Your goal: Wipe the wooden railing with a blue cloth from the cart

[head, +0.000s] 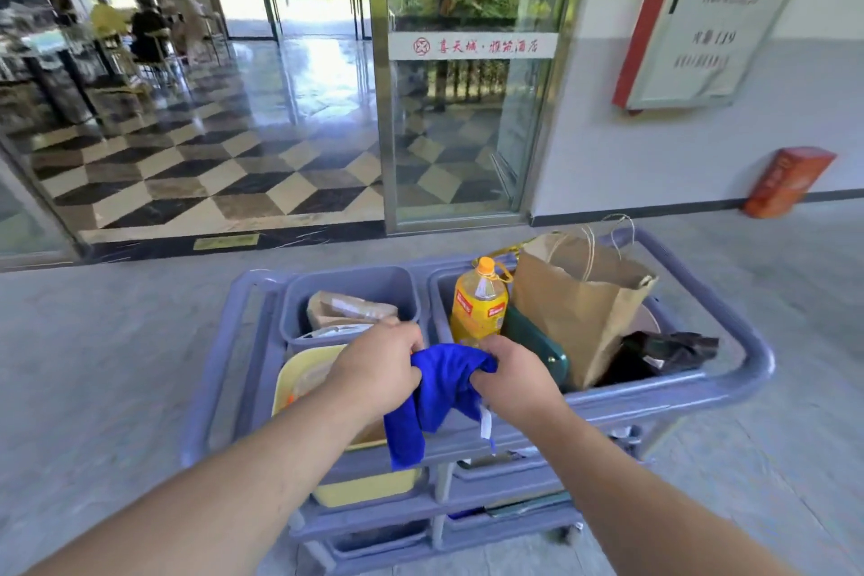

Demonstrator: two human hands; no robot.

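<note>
While bunched between them, the blue cloth (444, 384) is gripped by both hands: left hand (378, 365), right hand (512, 377).

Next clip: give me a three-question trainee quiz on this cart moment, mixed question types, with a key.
1. True or false: both the left hand and the right hand grip the bright blue cloth.
2. Which object stands directly right of the yellow plastic bottle with the orange cap in the grey-purple plastic cart? A) red bucket B) brown paper bag with string handles C) spray can
3. Fill in: the wooden railing is ____ in this view.

Key: 1 true; 2 B; 3 not visible
</note>
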